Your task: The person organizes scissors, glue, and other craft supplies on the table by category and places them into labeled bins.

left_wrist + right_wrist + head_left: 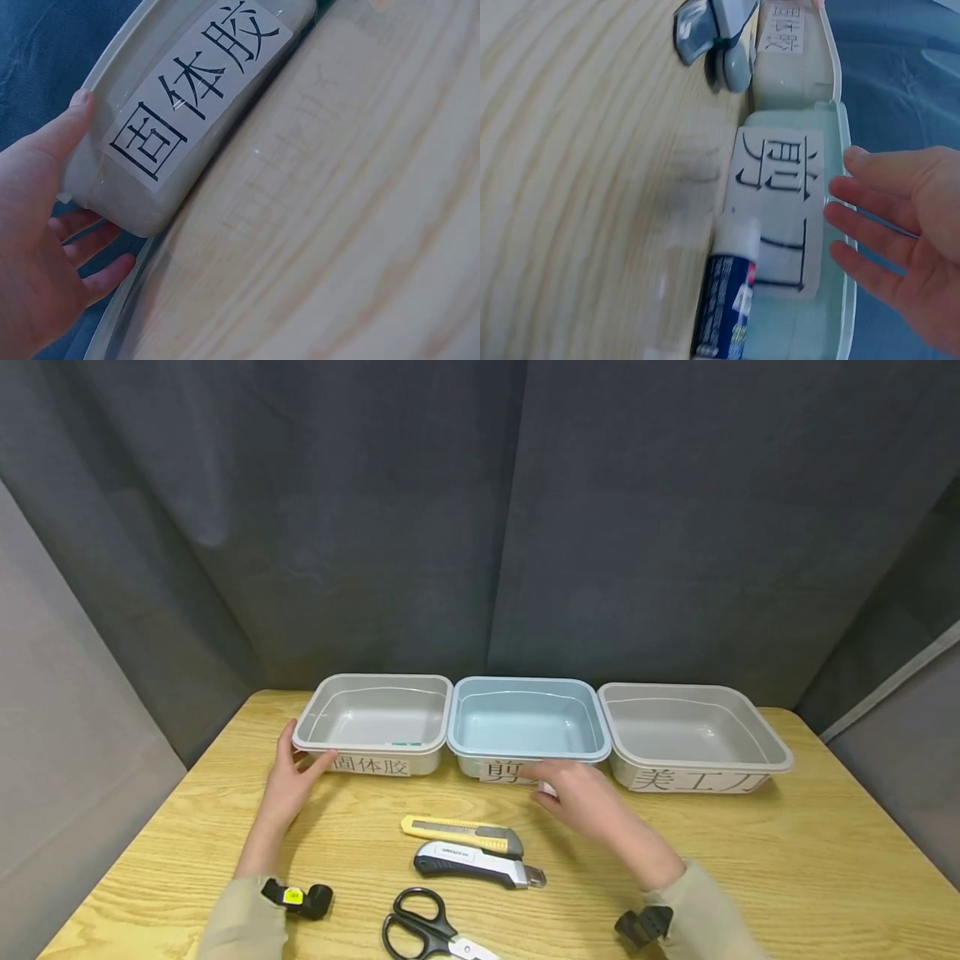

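A dark curtain hangs at the far side. In front of it is a wooden table with light brown lines. Three bins sit in a row near its far edge: a gray right bin, a blue middle bin and a gray left bin. Each has a white paper with black writing on its near side.

The right hand is in front of the blue middle bin. Its fingers are spread a bit and hold nothing; I can't tell if they touch the bin. The left hand is at the near left corner of the left bin. Its thumb touches the near rim, and its fingers are spread wide from the thumb, by the left side. I can't tell how hard it presses.

Black scissors lie at the near side, tips out of sight. Just past them is a white and black knife, and past that a yellow knife. A blue glue stick with a white cap lies on the table just in front of the middle bin, under the right hand. A small green and white thing peeks out inside the left bin.
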Demonstrator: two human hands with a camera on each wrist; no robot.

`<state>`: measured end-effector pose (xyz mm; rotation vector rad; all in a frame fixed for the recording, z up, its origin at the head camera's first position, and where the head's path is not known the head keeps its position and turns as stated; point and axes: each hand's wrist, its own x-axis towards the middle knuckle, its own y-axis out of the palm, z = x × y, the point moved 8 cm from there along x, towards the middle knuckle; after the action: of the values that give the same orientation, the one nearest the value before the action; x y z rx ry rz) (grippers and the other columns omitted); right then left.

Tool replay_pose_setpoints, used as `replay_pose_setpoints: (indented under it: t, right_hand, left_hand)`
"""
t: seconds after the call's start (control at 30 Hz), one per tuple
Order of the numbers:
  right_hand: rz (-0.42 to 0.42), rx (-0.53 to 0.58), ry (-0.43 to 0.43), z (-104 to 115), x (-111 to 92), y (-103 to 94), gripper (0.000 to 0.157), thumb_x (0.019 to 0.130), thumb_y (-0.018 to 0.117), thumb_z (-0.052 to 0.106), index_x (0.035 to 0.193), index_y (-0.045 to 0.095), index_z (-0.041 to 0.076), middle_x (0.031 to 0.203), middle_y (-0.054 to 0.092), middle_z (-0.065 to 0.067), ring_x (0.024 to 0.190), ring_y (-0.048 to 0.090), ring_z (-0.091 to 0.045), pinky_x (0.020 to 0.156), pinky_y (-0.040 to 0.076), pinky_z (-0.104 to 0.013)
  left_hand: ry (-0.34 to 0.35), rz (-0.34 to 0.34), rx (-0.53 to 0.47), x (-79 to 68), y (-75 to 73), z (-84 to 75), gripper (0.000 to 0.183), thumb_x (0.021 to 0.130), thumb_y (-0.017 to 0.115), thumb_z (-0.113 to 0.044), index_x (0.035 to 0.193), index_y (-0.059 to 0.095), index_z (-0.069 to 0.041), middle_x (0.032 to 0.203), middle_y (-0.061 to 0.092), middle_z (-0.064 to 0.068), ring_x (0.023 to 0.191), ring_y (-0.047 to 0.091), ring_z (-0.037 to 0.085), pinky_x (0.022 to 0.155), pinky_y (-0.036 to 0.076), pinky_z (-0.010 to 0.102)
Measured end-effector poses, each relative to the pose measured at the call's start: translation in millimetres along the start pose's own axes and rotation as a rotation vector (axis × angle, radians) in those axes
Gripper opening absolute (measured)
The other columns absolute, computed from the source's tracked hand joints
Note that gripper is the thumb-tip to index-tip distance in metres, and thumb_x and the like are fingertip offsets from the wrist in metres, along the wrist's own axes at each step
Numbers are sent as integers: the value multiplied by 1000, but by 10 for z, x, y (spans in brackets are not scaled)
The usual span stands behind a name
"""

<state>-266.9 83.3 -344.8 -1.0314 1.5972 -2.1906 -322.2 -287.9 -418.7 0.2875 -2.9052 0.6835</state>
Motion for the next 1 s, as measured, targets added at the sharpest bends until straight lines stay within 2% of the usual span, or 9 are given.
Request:
replay_pose_setpoints:
  t: [0.17, 0.4, 0.63, 1.0]
  right_hand:
    - [67, -3, 41, -126, -108, 65, 34, 77, 71, 14, 111, 64, 12, 105, 66, -3, 97, 62, -20, 83, 50, -37]
    - [119, -59, 76, -286, -228, 134, 34, 73, 73, 10, 107, 66, 10, 97, 64, -3, 90, 61, -20, 76, 51, -36]
    - [131, -62, 101, -421, -284, 182, 38, 71, 74, 8, 108, 65, 9, 105, 64, -7, 99, 59, -24, 84, 49, -39]
    - [93, -55, 16, -406, -253, 216, 29, 73, 73, 4, 100, 67, 10, 97, 62, -2, 94, 59, -19, 83, 49, -35]
  left_hand:
    - [0, 0, -3, -5, -7, 4, 92, 85, 61, -37, 147, -3, -15, 141, 27, 24, 124, 33, 37, 104, 31, 48]
    - [7, 4, 1, -12, -4, -15, 91, 86, 61, -37, 147, -3, -15, 141, 27, 24, 124, 33, 37, 104, 31, 49]
    - [6, -3, 1, -6, -2, 3, 91, 86, 61, -37, 147, -2, -16, 140, 28, 24, 123, 34, 36, 103, 32, 48]
    - [-10, 3, -13, -10, 7, -7, 92, 85, 61, -38, 147, -4, -18, 141, 26, 23, 125, 32, 36, 105, 30, 48]
